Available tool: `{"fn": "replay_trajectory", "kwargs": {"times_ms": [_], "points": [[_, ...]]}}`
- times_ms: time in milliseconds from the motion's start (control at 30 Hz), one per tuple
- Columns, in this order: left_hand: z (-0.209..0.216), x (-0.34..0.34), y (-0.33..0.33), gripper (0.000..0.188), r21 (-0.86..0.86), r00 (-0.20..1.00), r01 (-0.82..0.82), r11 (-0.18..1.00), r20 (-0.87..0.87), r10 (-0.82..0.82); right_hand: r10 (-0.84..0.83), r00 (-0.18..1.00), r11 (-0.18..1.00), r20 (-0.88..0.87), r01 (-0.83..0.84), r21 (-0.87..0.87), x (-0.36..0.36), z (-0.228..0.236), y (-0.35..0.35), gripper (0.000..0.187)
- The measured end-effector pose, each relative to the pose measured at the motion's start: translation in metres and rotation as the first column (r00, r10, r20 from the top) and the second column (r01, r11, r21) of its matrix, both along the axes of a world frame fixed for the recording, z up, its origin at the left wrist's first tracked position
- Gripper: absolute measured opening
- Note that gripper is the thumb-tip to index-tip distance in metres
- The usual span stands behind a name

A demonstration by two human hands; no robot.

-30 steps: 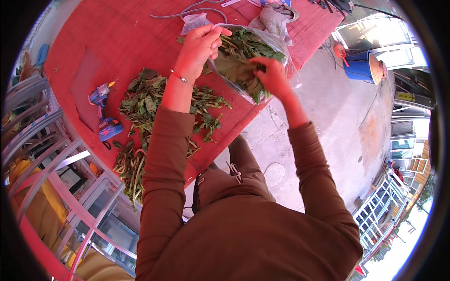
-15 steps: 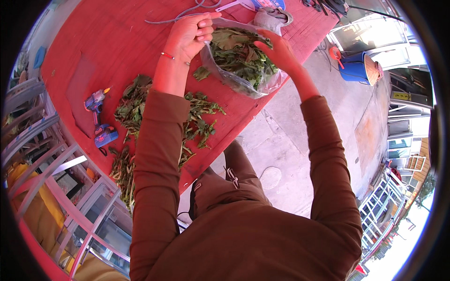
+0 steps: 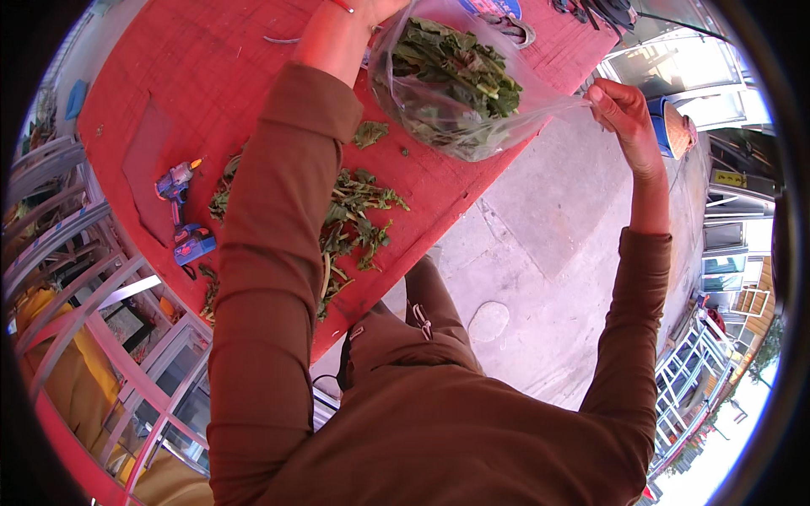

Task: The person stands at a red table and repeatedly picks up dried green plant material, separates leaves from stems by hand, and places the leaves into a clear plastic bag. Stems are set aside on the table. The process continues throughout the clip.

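Note:
A clear plastic bag point(image 3: 472, 143), its mouth open, holds a bunch of leafy greens point(image 3: 460, 67). It lies over the edge of the red table point(image 3: 253, 59). My right hand point(image 3: 624, 118) is closed in a pinch on the bag's right edge, drawing the plastic out into a taut point. At the top of the view, my left hand point(image 3: 371, 12) is at the bag's other edge; the picture's border cuts off part of its fingers, but the bag hangs stretched from it. Loose greens point(image 3: 359, 211) lie on the table under my left forearm, and a single leaf point(image 3: 369, 133) lies beside the bag.
A cordless drill point(image 3: 179, 211) lies on the table's left side. Behind the bag are a grey cloth item point(image 3: 516, 32) and a blue printed container point(image 3: 498, 7). Right of the table, a blue bucket point(image 3: 658, 126) stands on the concrete floor point(image 3: 548, 219). Metal frames point(image 3: 76, 253) stand at left.
My right hand has moved right, from the bag's rim out to a pulled corner. My left hand has risen to the upper edge. The bag's mouth is stretched wider and the greens inside show differently.

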State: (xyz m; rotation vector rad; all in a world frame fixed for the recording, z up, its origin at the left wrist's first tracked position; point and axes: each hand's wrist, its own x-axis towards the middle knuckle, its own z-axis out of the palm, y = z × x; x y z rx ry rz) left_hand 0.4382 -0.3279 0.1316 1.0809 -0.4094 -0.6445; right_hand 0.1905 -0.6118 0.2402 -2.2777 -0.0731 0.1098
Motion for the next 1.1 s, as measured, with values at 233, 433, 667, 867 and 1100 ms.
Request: {"fn": "replay_trajectory", "kwargs": {"times_ms": [233, 433, 667, 867, 1100], "points": [[0.006, -0.005, 0.024, 0.026, 0.347, 0.881, -0.317, 0.883, 0.452, 0.139, -0.17, 0.984, 0.956, 0.057, 0.151, 0.253, -0.012, -0.053, 0.015, 0.029], [-0.03, 0.001, 0.009, 0.031, 0.403, 0.767, -0.269, 0.875, 0.639, -0.059, -0.358, 0.922, 0.902, 0.15, 0.3, 0.309, -0.02, -0.046, 0.039, 0.029], [-0.057, -0.006, 0.051, 0.032, 0.444, 0.919, -0.232, 0.865, 0.391, 0.046, -0.032, 0.987, 0.973, 0.159, 0.067, -0.221, -0.025, -0.084, 0.058, 0.028], [-0.026, -0.051, 0.094, 0.036, 0.168, 0.882, -0.29, 0.942, 0.43, 0.194, 0.039, 0.865, 0.951, 0.5, 0.122, -0.285, -0.04, -0.081, 0.071, 0.013], [-0.144, -0.188, 0.242, 0.013, 0.665, 0.865, -0.501, 0.553, 0.407, 0.294, -0.129, 0.869, 0.99, 0.478, 0.137, 0.018, -0.122, -0.088, 0.151, 0.017]]}}
